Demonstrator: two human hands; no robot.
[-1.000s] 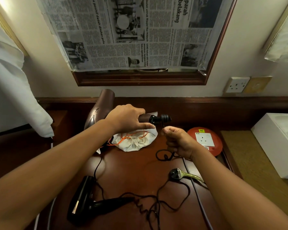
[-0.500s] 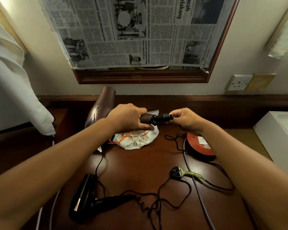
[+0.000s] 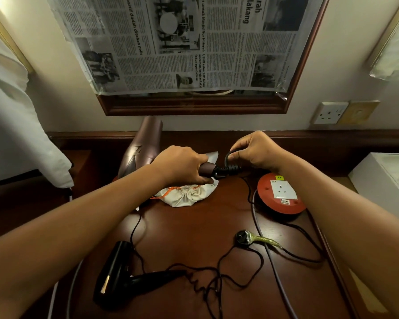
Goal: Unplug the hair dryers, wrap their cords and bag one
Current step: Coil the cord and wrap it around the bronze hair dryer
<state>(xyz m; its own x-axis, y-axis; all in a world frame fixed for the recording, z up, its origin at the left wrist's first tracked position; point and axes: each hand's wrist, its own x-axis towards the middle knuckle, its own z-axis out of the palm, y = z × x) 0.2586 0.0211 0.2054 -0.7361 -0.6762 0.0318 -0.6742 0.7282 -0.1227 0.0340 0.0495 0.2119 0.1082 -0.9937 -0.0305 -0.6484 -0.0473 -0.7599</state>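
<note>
Since a second ago the right hand point(image 3: 253, 150) has risen from low over the table point(image 3: 194, 226) to the butt of the brown hair dryer's handle, carrying the cord point(image 3: 227, 157) up with it. A loop now arches over the ribbed strain relief, where a moment earlier the fingers only met the cord end. Judgement: the first turn of the wrap is being laid; unplugging of this dryer looks done.

Left hand point(image 3: 182, 164): fist closed round the handle of the brown hair dryer point(image 3: 141, 146), knuckles up, holding it level above the white drawstring bag point(image 3: 187, 194), barrel pointing away toward the wall.

Right hand: thumb and curled fingers pinch the cord just above the strain relief, wrist bent inward, forearm reaching in from the right.

Slack trails down past the red extension reel point(image 3: 281, 194). A loose plug point(image 3: 242, 237) lies on the table, but whose cord it ends cannot be traced. The black hair dryer point(image 3: 118, 277) lies near the front edge, cord tangled and unwrapped. Bagging not yet begun.
</note>
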